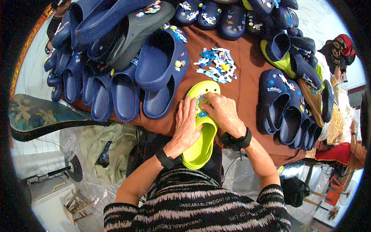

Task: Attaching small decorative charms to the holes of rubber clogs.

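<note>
A lime-green clog [203,149] lies at the table's near edge with its toe pointing away from me. Wrapped along the clog's left side, my left hand [186,125] holds it, with the fingers reaching over the upper. My right hand [223,112] is closed at the upper's right side, its thumb and fingertips pressed on a small shoe charm [203,100]. A blue flower charm [203,114] sits on the upper just below that. Beyond the toe, a loose pile of colourful shoe charms [218,63] lies on the brown cloth [243,92]. My right fingertips partly hide the charm they touch.
Navy clogs [154,65] are stacked high at the left, with a dark grey clog [143,31] among them. More decorated navy clogs [272,100] stand at the right. A padded chair part [42,116] juts in from the left. Other people [342,50] are at the far right.
</note>
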Demonstrator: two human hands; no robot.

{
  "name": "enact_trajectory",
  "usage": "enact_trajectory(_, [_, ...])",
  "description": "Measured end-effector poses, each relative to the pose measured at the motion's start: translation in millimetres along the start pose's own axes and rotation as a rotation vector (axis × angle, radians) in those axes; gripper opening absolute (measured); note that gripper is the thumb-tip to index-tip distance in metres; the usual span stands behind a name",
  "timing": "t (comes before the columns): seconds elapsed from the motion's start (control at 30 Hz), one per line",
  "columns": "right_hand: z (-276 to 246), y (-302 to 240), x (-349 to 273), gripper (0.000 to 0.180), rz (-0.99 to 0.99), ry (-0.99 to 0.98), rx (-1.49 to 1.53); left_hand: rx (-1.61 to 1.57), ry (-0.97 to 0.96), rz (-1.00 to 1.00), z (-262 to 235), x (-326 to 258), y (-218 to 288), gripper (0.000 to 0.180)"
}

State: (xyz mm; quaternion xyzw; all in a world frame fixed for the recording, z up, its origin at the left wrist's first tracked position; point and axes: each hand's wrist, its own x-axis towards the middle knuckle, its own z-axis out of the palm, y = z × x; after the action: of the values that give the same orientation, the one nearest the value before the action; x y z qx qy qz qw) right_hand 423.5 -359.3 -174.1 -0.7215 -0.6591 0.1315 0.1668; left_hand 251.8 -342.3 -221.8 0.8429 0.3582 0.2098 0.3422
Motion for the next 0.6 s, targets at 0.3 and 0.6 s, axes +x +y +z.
enact_trajectory(0.3, [-5.7, 9.1, 10.0, 0.040, 0.108, -0.114, 0.170, -0.013, -0.002, -0.014, -0.9, 0.6, 4.0, 0.092])
enact_trajectory(0.6, [-16.0, 0.3, 18.1, 0.044, 0.162, -0.169, 0.114, 0.001, -0.005, -0.010, -1.8, 0.5, 2.8, 0.093])
